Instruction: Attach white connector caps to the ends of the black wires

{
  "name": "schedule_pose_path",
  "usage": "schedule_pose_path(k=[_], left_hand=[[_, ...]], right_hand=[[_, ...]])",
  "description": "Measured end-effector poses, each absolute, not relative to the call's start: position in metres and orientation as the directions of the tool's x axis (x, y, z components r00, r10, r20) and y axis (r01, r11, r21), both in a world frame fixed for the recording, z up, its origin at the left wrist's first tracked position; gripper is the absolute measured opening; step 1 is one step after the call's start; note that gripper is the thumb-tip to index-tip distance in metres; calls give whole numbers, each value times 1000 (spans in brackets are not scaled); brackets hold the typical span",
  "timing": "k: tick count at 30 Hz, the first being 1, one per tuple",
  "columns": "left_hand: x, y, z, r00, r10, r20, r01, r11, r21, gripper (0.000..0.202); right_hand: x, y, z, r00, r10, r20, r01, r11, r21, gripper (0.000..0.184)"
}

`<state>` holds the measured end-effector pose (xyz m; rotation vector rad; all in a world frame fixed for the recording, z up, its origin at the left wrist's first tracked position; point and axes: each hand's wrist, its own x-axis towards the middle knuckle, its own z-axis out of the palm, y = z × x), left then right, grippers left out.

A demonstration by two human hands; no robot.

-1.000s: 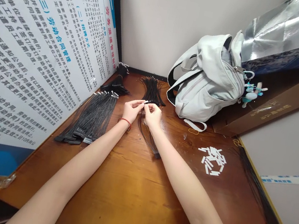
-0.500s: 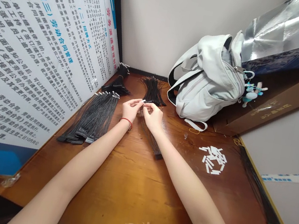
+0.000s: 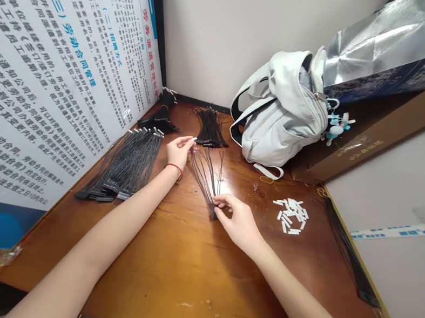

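My left fingers (image 3: 185, 143) are pinched shut on a small white tab (image 3: 194, 139), held above the counter (image 3: 173, 262). My right fingers (image 3: 224, 200) lie slightly open, touching the gathered end of a loose bundle of thin black cords (image 3: 204, 177), which rests on the counter between my hands.
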<state>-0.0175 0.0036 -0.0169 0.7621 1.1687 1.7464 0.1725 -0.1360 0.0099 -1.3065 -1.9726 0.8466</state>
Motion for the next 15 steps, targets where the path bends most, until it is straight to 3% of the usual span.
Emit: schedule_pose_path(k=[4, 15], left_hand=[[-18, 4, -18, -447, 894, 24, -330, -190, 925, 30], [-17, 4, -17, -436, 900, 26, -349, -196, 916, 29]], right_hand=[[177, -136, 8, -295, 951, 93, 489, 234, -840, 22], [173, -123, 13, -272, 962, -2, 496, 138, -857, 26]])
